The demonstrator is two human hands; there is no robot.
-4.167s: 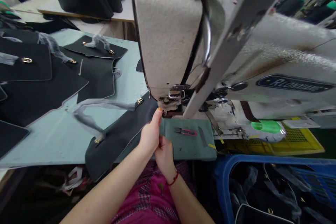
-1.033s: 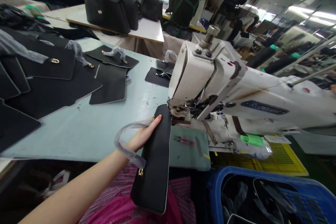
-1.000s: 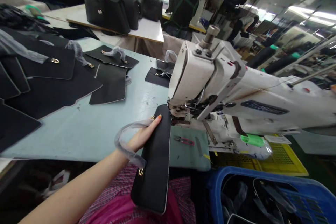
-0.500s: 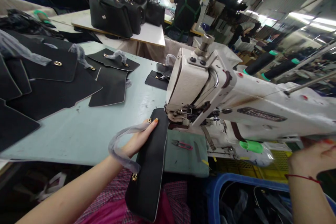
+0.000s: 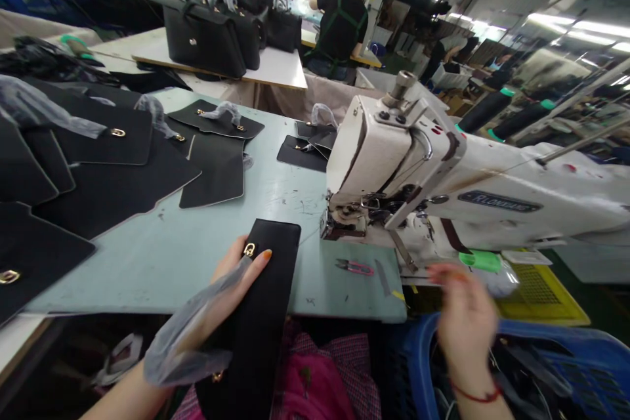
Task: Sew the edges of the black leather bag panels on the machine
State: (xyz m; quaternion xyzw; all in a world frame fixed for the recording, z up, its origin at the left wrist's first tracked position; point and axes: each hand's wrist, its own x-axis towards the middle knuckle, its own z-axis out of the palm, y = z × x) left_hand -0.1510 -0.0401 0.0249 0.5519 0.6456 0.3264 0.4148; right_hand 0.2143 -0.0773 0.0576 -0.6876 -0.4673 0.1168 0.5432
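Note:
My left hand (image 5: 241, 289) is closed on a black leather bag panel (image 5: 268, 295), thumb on top beside a gold ring fitting (image 5: 249, 249). The panel's handle (image 5: 184, 341), wrapped in clear plastic, loops over my wrist. Its lower end hangs over the table's front edge onto my lap. A fine thread seems to run from the panel towards the sewing machine (image 5: 394, 164), whose needle area stands to its right, apart from it. My right hand (image 5: 465, 312) is in the air above the blue basket, its fingers smeared by motion. Pink-handled thread snips (image 5: 355, 267) lie on the table near the machine.
More black panels (image 5: 118, 190) with wrapped handles cover the table's left side. Smaller pieces (image 5: 302, 151) lie behind the machine head. A blue basket (image 5: 423, 367) holding panels and a yellow crate (image 5: 546, 292) stand at right. Finished handbags (image 5: 201, 33) and a co-worker (image 5: 339, 20) are beyond.
My left hand has drawn the panel left and towards me, away from the machine's needle area. My right hand has swung left from beneath the machine's right end.

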